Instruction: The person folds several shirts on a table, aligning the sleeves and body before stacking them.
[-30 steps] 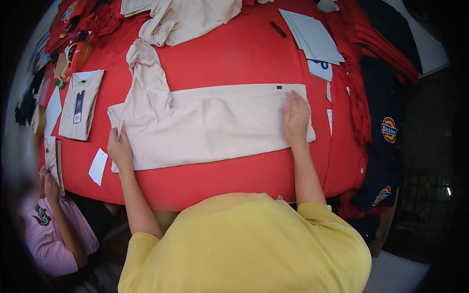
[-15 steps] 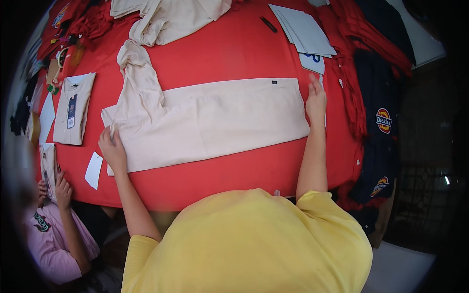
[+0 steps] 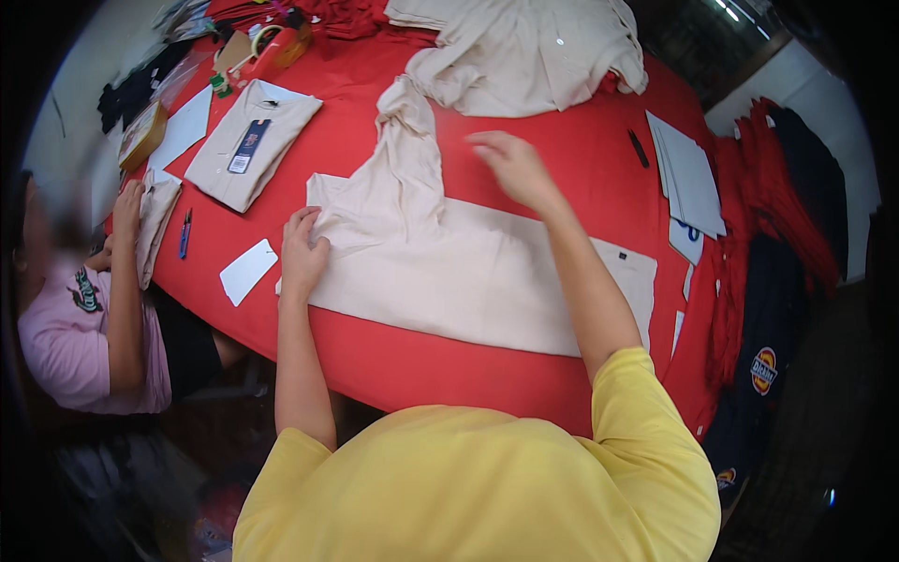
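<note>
A cream shirt (image 3: 468,272) lies folded lengthwise in front of me, one sleeve (image 3: 407,126) stretching away from its left part. At the shirt's left end, my left hand (image 3: 304,258) rests on the edge, fingers bent over the cloth and thumb apart. My right hand (image 3: 515,170) is raised beyond the shirt's far edge, just right of the sleeve. Its fingers are loosely spread with nothing in them. A small dark label (image 3: 623,256) shows near the shirt's right end.
The red-covered table (image 3: 581,159) holds a cream garment pile (image 3: 534,56), white boards (image 3: 688,173), a folded tagged shirt (image 3: 257,140), a white card (image 3: 248,272) and a blue pen-like tool (image 3: 185,234). A co-worker in pink (image 3: 89,347) handles a folded garment at left.
My right hand has left the shirt's right end and swung left to the sleeve. My left hand stays at the left end. The view has turned left, and the co-worker's hands have shifted.
</note>
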Demonstrator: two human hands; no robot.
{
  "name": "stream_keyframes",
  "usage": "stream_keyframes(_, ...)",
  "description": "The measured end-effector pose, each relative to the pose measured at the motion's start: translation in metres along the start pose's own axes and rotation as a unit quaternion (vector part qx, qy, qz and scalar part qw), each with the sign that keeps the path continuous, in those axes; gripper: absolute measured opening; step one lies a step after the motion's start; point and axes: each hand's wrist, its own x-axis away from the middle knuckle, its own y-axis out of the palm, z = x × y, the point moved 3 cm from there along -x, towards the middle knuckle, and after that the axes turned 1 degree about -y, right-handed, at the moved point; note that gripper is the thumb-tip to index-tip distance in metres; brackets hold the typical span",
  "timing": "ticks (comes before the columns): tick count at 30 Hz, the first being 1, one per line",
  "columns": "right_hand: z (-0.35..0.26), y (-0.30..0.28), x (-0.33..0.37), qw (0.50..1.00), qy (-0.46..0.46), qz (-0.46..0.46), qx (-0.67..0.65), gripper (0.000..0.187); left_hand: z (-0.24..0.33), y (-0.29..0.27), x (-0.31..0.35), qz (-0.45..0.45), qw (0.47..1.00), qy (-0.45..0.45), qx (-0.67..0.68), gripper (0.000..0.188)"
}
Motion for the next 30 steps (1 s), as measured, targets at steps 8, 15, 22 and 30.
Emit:
stream_keyframes(8,-0.001,0.107,-0.147,0.944,-0.104,-0.091,0.300,0.033,0.009,0.000,0.004,-0.015,1.000,0.017,0.021,0.043)
stream_keyframes(15,-0.091,0.024,-0.080,0.968,-0.234,0.094,0.003,0.028,0.005,-0.002,0.009,-0.030,0.997,0.054,-0.038,0.044)
stream_keyframes(22,-0.006,-0.015,0.141,0.991,-0.131,-0.006,0.013,0.044,-0.008,0.005,-0.002,-0.078,0.992,0.089,0.052,0.018)
stream_keyframes(30,-0.039,0.002,0.220,0.991,0.025,0.111,0.072,0.038,-0.005,0.006,-0.003,-0.134,0.985,0.053,0.096,0.023)
